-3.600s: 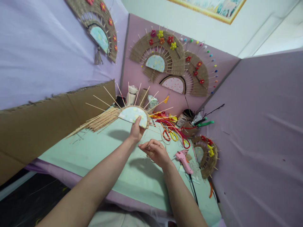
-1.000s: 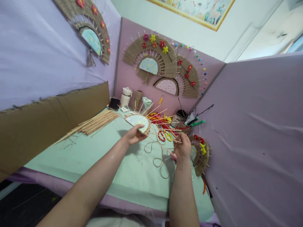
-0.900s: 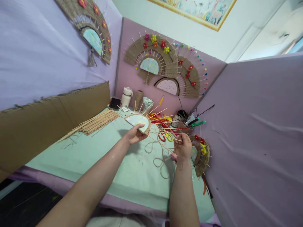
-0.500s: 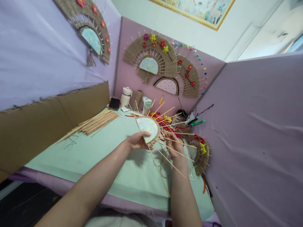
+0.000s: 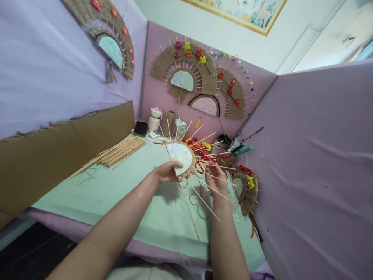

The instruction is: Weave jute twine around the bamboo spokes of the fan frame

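My left hand (image 5: 167, 171) grips the lower corner of a half-round fan (image 5: 182, 153), its thumb lying on the pale blue-green patterned face. Brown twine is wound along the fan's curved edge, and thin wooden sticks (image 5: 204, 202) radiate from it on all sides. Among the sticks on the right, my right hand (image 5: 217, 179) is closed with curled fingers, apparently on the thin twine; the sticks partly cover the fingertips. Loose loops of twine (image 5: 201, 208) hang or lie below, between my two hands. Orange-handled scissors (image 5: 199, 167) lie just behind the fan's edge.
A pile of wooden sticks (image 5: 116, 151) lies at left beside a cardboard strip (image 5: 67, 144). Behind stand a white bottle (image 5: 155, 120) and a twine spool (image 5: 169, 122). Green-handled pliers (image 5: 244, 151) and a finished small fan (image 5: 249, 194) are at right. Decorated fans (image 5: 186, 58) hang on the partitions.
The fan and my left hand have shifted slightly left, and its sticks have swung a little. My right hand has moved slightly away from the fan's edge, to the right.
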`<action>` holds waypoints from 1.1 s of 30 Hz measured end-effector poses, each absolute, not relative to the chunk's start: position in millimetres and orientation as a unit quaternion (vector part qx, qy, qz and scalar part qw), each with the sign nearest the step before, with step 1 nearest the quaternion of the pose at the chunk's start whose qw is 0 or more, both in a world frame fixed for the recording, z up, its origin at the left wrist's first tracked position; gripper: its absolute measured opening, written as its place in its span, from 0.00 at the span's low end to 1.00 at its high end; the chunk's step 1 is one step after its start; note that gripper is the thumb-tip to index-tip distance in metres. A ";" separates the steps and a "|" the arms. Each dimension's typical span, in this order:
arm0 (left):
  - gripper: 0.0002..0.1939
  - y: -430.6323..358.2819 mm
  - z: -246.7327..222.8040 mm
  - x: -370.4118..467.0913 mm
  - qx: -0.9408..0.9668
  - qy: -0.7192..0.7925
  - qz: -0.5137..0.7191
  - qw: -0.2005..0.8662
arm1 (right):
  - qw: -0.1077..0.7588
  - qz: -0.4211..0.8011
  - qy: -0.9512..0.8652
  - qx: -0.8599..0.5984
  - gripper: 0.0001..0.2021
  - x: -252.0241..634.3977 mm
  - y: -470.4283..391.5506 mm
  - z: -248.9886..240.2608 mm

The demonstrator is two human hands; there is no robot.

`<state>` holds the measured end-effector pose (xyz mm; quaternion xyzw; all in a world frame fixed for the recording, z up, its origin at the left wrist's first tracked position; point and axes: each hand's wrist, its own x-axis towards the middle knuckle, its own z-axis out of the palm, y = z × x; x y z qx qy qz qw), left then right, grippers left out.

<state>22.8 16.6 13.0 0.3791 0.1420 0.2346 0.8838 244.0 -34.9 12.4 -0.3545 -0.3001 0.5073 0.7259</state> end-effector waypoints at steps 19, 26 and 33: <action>0.18 26.9 27.8 8.4 0.313 0.243 0.391 0.831 | 0.674 0.629 -0.272 -0.276 0.11 249.9 -45.0 20.6; 0.17 30.2 27.3 10.6 0.293 0.271 0.407 0.821 | 0.747 0.551 -0.328 -0.175 0.10 260.8 -57.5 28.8; 0.18 29.1 24.3 12.9 0.312 0.270 0.363 0.835 | 0.794 0.523 -0.280 -0.133 0.07 265.2 -57.5 30.1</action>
